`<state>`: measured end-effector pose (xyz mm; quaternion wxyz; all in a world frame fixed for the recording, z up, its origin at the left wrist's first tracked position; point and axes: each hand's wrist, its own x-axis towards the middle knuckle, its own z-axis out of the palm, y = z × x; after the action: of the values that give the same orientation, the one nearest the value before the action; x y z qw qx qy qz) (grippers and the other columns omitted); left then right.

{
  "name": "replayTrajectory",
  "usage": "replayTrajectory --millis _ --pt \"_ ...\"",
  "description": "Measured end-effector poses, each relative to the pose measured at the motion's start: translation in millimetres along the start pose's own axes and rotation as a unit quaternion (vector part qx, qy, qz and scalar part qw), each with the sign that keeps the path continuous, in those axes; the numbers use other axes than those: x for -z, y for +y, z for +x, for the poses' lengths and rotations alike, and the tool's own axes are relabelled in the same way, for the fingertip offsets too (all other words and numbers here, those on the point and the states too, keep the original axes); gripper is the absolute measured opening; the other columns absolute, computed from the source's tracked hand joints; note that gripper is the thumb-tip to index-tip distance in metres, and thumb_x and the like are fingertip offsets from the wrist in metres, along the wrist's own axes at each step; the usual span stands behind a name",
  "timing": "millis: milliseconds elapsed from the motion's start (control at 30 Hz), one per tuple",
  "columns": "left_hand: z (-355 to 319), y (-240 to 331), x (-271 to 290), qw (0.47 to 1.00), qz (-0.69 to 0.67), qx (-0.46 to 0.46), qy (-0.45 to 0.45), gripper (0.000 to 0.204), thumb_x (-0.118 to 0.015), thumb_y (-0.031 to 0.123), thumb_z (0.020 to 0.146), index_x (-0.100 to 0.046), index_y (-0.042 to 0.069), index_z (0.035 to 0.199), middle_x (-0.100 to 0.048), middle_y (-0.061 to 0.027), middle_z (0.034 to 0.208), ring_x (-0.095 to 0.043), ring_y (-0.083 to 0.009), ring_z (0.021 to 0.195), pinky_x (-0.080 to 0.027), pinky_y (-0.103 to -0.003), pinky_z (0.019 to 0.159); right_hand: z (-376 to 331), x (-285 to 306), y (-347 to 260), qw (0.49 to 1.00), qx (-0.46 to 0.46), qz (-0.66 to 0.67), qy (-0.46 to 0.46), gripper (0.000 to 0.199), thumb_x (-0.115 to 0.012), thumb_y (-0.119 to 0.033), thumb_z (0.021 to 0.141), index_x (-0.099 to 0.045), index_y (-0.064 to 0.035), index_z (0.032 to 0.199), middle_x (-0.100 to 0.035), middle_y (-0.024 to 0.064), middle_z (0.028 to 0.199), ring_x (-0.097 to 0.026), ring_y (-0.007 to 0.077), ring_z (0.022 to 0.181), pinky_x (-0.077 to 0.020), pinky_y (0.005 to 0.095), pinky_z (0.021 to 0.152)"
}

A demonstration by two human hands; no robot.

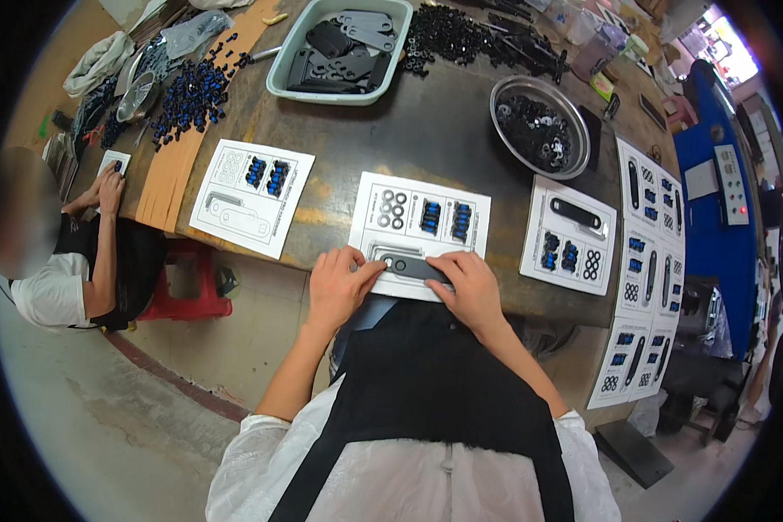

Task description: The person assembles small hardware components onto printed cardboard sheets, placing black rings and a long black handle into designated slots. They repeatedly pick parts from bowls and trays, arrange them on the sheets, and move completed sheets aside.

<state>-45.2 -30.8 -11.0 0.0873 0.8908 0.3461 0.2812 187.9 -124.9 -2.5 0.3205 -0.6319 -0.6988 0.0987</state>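
Note:
My left hand point(339, 285) pinches the left end of a flat dark bar with round holes point(416, 269). Fingers and thumb of my right hand point(470, 289) grip its other end. Both hands hold the bar low over the near edge of a white printed card point(364, 233). Higher on this card are several grey rings point(392, 210) and two groups of black-and-blue screws point(431, 217). A bent hex key point(379, 247) lies just above the bar, partly covered by it.
Left stands a printed card point(265, 215); right, a filled card point(535, 204) and several more cards point(632, 317). Beyond are a pale green bin of dark plates point(276, 80), a metal bowl of black parts point(497, 113) and loose blue screws point(191, 96). Another person point(48, 291) works at far left.

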Motion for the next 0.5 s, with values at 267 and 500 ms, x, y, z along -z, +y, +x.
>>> replayTrajectory --millis 267,500 --pt "-2.0 -3.2 1.2 0.999 0.027 -0.021 -0.001 0.023 -0.078 0.019 0.079 -0.074 0.026 0.1 -0.053 0.0022 0.083 -0.052 -0.0187 0.075 -0.039 -0.034 0.065 0.5 -1.3 2.0 1.0 0.003 0.005 0.005 0.033 -0.08 -0.019 0.077 -0.071 -0.0096 0.108 -0.065 0.0045 0.1 -0.062 0.0258 0.093 -0.0517 0.0368 0.08" --pt "-4.0 -5.9 1.6 0.998 0.048 -0.035 -0.008 0.021 -0.077 0.021 0.08 -0.074 0.026 0.101 -0.053 0.0024 0.084 -0.053 -0.0181 0.077 -0.038 -0.033 0.066 1.9 -3.9 3.9 1.0 0.013 0.009 0.006 0.032 -0.08 -0.019 0.076 -0.072 -0.0096 0.106 -0.066 0.0044 0.1 -0.063 0.0253 0.094 -0.0522 0.0364 0.08"
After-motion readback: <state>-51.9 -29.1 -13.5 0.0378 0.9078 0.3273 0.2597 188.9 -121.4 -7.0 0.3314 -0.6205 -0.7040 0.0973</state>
